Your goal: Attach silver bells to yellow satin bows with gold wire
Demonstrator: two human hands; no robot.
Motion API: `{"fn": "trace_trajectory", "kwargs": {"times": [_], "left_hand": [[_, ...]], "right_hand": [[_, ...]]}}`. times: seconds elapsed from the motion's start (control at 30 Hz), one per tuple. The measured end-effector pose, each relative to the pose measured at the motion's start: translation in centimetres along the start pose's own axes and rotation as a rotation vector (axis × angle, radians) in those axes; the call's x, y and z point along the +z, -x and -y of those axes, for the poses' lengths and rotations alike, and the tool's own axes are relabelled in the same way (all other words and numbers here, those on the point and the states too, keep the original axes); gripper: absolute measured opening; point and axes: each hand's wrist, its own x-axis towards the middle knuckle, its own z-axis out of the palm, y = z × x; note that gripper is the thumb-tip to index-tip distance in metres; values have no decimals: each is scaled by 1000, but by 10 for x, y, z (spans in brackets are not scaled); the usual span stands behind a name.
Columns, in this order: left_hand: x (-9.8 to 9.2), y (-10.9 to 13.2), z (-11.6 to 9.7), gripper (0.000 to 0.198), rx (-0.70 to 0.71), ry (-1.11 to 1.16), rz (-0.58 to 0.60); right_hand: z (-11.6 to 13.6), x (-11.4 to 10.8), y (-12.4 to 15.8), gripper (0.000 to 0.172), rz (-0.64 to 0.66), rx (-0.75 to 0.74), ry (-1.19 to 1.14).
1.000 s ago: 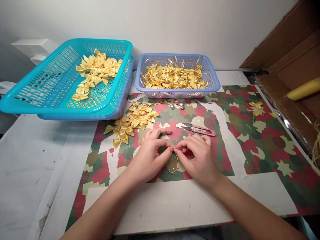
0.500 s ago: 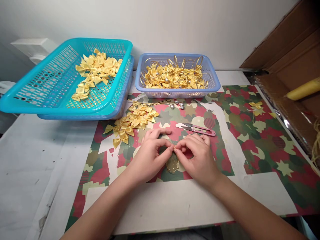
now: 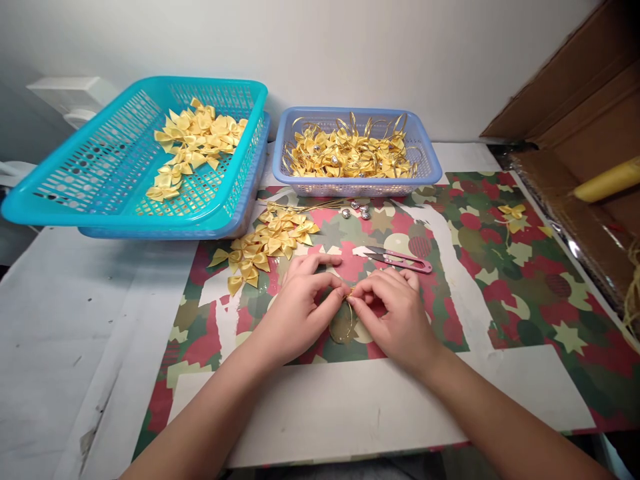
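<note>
A thin gold cord point(image 3: 341, 342), bent into a loop, hangs toward me between my two hands. My left hand point(image 3: 310, 310) pinches it at the top of the loop with thumb and index finger. Facing it, my right hand point(image 3: 393, 310) pinches the cord too, fingertips almost touching the left ones. Where the cord's ends meet is mostly hidden by the fingers. Just beyond my right hand lie pink-handled thread snips point(image 3: 400, 259). Several yellow satin bows point(image 3: 270, 237) are heaped beyond my left hand.
At the back left, a turquoise basket point(image 3: 125, 217) with yellow bows sits stacked on a blue one. A periwinkle basket point(image 3: 357, 181) holds bows with gold loops. Silver bells point(image 3: 356, 206) and straight gold cords point(image 3: 320, 205) lie before it. A cardboard box point(image 3: 560, 120) stands at right.
The gold loop has swung slightly left, and the fingertips have parted a little with cord showing between them. Both hands keep their pinch in nearly the same place.
</note>
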Motion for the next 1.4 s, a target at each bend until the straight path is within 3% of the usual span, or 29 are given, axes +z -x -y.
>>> {"fn": "trace_trajectory", "kwargs": {"times": [0.2, 0.47, 0.8, 1.1, 1.4], "left_hand": [[-1, 1, 0, 10, 51, -41, -17], [-5, -2, 2, 24, 106, -48, 39], [-10, -5, 5, 18, 227, -133, 67], [-9, -5, 7, 19, 387, -367, -57], [-12, -3, 8, 16, 449, -588, -144]], "right_hand": [[0, 1, -1, 15, -7, -17, 5], [-1, 0, 0, 15, -1, -62, 16], [0, 0, -1, 16, 19, -83, 43], [-1, 1, 0, 16, 17, -76, 37], [-1, 0, -1, 15, 36, -43, 29]]}}
